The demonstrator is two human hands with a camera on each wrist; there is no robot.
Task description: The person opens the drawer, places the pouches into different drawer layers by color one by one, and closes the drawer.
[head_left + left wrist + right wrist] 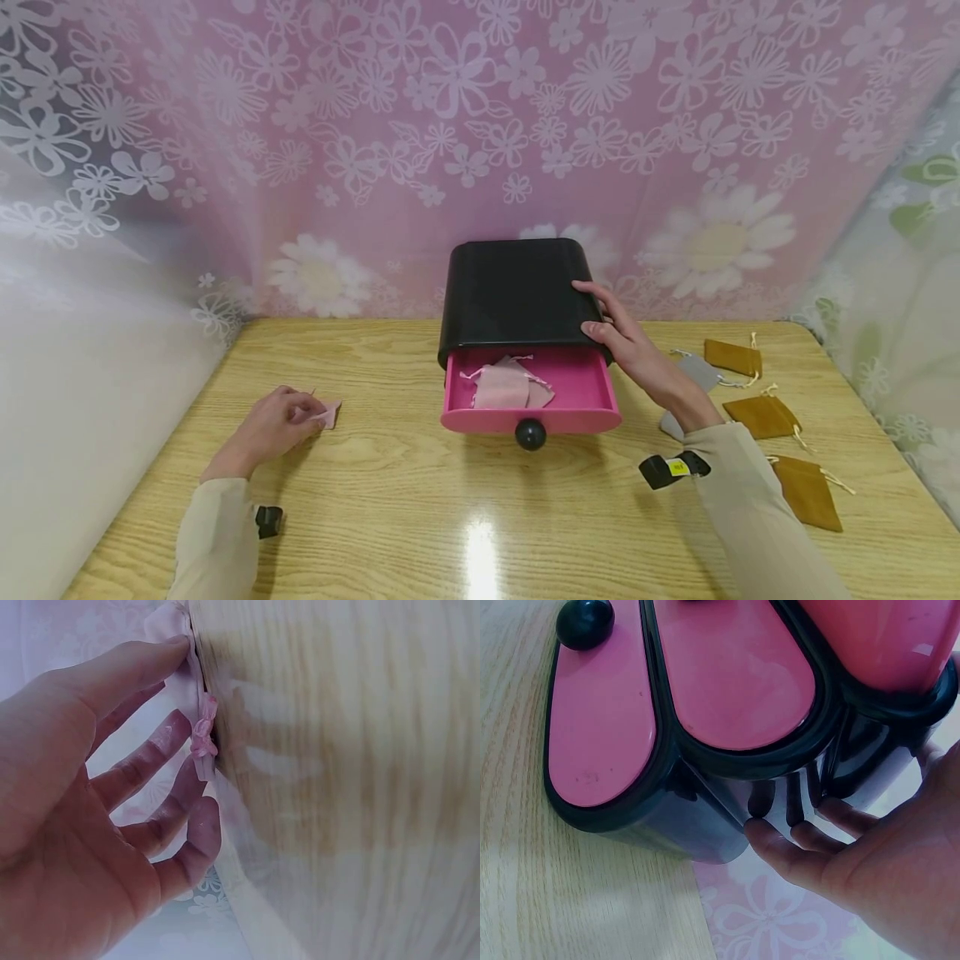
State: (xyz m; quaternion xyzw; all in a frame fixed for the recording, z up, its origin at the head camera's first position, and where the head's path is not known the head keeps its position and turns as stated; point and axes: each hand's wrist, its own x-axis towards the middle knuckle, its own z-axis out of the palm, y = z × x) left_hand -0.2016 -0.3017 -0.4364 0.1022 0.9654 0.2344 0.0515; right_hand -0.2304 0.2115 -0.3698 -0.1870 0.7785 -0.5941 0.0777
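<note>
On the left of the table, my left hand [266,429] pinches a small pink drawstring pouch [330,414] at the tabletop. The left wrist view shows the thumb on the pouch's cloth [180,682], near its pink cord [202,731]; the other fingers are loosely bent. A black drawer box [517,292] stands at the back centre, its top pink drawer [588,387] pulled out. Pale pink and greyish pouches [501,387] lie inside it. My right hand [645,354] rests on the box's right side, thumb and fingers against the black shell [720,802].
To the right lie three brown pouches [761,416] with cream cords, and grey pouches [699,371] partly hidden by the right arm. A round black knob [530,434] sticks out from the open drawer. Lower pink drawers [600,727] are closed. A flowered curtain [450,167] hangs behind.
</note>
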